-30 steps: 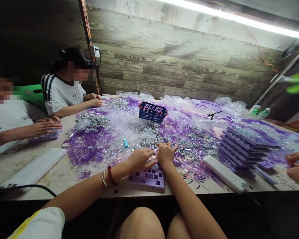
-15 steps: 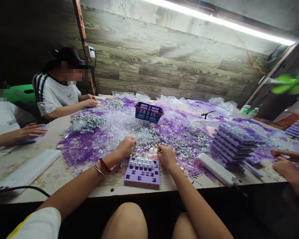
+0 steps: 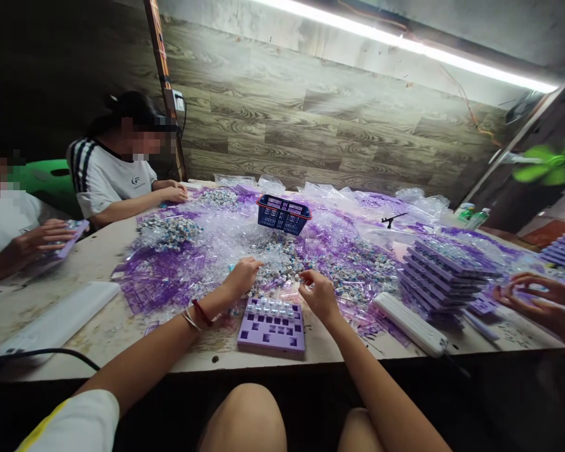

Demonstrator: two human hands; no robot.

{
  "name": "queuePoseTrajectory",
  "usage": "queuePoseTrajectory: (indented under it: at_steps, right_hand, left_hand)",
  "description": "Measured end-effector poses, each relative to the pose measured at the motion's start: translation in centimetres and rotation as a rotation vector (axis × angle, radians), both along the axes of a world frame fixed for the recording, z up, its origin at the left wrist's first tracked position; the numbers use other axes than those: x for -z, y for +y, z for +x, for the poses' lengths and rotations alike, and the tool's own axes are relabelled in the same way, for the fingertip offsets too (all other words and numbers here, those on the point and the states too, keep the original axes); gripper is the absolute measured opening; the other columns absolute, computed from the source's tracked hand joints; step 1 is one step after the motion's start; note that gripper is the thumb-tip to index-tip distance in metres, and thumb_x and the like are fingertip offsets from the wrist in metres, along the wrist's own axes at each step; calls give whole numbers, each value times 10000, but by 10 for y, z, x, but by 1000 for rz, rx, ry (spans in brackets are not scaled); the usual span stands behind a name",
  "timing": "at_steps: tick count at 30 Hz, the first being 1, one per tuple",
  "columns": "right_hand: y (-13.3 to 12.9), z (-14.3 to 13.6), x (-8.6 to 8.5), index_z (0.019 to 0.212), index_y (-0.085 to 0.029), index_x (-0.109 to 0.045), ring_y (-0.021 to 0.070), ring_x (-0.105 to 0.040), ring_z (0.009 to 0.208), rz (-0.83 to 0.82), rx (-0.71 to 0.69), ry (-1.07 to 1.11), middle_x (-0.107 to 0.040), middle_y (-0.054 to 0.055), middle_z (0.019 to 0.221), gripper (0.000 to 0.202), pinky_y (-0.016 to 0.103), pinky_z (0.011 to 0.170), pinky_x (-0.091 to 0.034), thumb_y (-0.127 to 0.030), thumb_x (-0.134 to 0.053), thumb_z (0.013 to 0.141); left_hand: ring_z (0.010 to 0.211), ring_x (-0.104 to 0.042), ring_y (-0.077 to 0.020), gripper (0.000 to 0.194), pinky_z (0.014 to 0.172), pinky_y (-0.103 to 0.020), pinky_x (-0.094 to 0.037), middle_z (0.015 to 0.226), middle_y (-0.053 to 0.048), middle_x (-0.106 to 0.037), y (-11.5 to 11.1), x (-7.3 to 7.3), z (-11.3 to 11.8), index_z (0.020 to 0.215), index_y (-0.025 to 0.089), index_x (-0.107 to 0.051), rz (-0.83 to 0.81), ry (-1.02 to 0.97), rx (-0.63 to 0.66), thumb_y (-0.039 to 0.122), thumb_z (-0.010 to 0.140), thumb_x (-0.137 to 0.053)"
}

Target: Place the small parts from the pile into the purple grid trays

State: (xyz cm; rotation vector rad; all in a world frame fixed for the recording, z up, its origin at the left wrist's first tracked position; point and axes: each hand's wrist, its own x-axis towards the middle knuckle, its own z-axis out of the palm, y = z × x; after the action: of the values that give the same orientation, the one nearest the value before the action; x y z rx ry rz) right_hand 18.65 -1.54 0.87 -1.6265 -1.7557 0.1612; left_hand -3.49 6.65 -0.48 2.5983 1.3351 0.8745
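Note:
A purple tray point(image 3: 272, 338) with square holes lies near the table's front edge, clear pieces filling its back rows. Beyond its back left corner, my left hand point(image 3: 243, 276) reaches over a pile of small white and blue pieces point(image 3: 282, 256), fingers bent together; what they hold, if anything, is too small to name. My right hand point(image 3: 319, 292) is at the pile's near edge, behind the tray's right corner, thumb and forefinger curled towards each other. Whether a small piece is between them cannot be made out.
A dark blue basket point(image 3: 284, 216) stands mid-table among clear and purple plastic pieces. Stacked purple trays point(image 3: 445, 276) and a white power strip point(image 3: 409, 325) are on the right. People's hands work at left and far right; a white board point(image 3: 59, 320) lies at left.
My right hand's fingers have spread a little, and my left hand's fingers have shifted over the pile. The person at far left has lifted a purple tray. At far right, another person's hands have risen.

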Motion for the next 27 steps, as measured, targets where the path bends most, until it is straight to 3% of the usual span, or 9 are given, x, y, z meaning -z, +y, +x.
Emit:
queuePoseTrajectory:
  at_steps: [5,11,20,27]
  right_hand:
    - [-29,9,-7,722,-197,-621,165,-563,675,5,-268,82,-620,18,712,145,278,663,-423,-104,-539,648]
    - [-53,15,5,770,-211,-652,190,-617,764,-102,-352,219,-679,26,793,121,313,743,-454,-144,-577,702]
    - [-51,9,12,700,-227,-663,197,-642,754,-122,-328,218,-697,5,750,120,312,754,-451,-148,-576,724]
    - [-48,15,12,781,-221,-699,195,-660,769,-128,-346,186,-720,15,796,115,309,752,-470,-165,-604,750]
  left_hand:
    - [845,-655,-210,399,818,-330,-498,966,-79,-729,-5,-4,7,1227,141,-593,-152,-249,55,182,847,-478]
    - [862,-660,-193,394,788,-303,-511,947,-56,-737,-22,-6,23,1190,128,-622,-426,-404,240,219,828,-498]
    - [902,-633,-169,354,869,-293,-477,907,-42,-714,-46,5,39,793,167,-715,-187,-99,407,-24,716,-427]
    - [876,-643,-166,321,843,-265,-491,902,-55,-701,-45,4,37,817,149,-716,-208,-72,397,11,749,-434]
